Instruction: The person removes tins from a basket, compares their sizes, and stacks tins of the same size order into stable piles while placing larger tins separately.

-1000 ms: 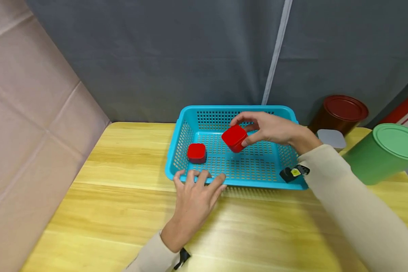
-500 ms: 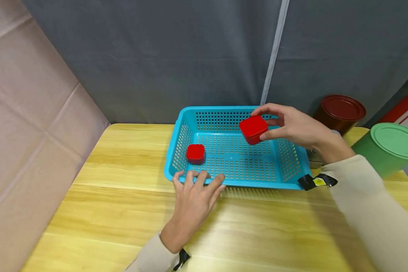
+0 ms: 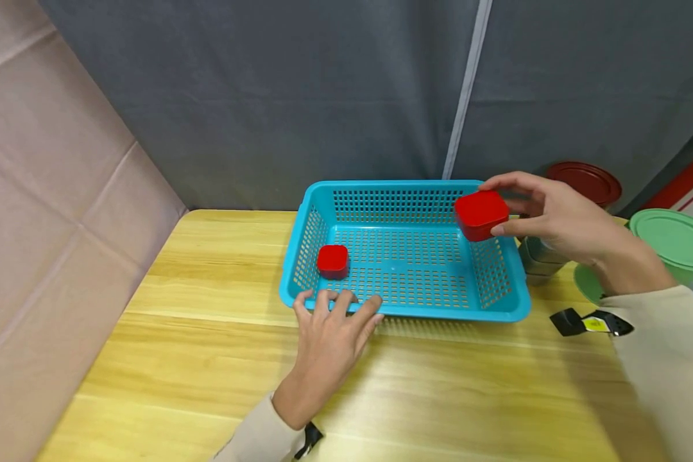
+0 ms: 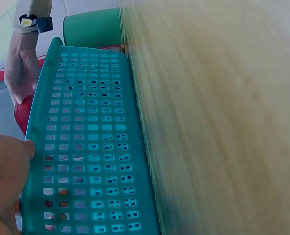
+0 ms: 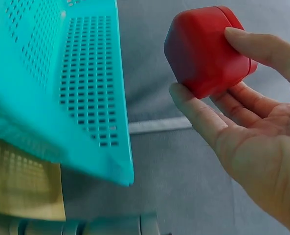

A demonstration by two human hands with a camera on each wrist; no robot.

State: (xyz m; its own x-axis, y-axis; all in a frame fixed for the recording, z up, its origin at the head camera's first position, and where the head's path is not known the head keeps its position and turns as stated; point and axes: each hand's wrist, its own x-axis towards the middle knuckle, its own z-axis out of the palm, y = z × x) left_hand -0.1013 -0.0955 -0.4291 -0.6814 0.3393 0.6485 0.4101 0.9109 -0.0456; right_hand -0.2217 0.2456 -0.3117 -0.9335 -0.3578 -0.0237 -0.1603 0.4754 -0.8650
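My right hand (image 3: 572, 224) pinches a small red lidded box (image 3: 481, 215) between thumb and fingers. It holds the box up over the right end of the blue plastic basket (image 3: 404, 311), and the right wrist view shows the box (image 5: 208, 51) raised beside the basket wall. A second red box (image 3: 332, 262) sits in the basket's left part. My left hand (image 3: 330, 340) grips the near rim with fingers curled over it; the left wrist view shows its thumb at the rim of the perforated side (image 4: 86, 142).
Right of the basket stand small stacked boxes (image 3: 539, 260), partly hidden by my right hand. Beyond them are a dark red lidded canister (image 3: 586, 179) and a green lidded canister (image 3: 675, 237). A grey curtain (image 3: 265, 109) hangs behind the wooden table (image 3: 196, 333).
My right hand has carried the red box rightward and up, from the basket's middle to above its right end. My left hand and the other red box have stayed put.
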